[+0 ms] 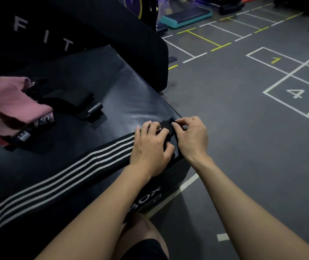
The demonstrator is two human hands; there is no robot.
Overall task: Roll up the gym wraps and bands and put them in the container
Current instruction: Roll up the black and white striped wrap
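Left hand (150, 145) grips striped wrap (60, 177) end | right hand (191, 136) pinches same end

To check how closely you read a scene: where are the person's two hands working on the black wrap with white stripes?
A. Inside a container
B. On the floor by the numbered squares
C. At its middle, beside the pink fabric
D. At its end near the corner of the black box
D: the left hand and right hand both grip the end of the striped wrap at the corner of the black box.
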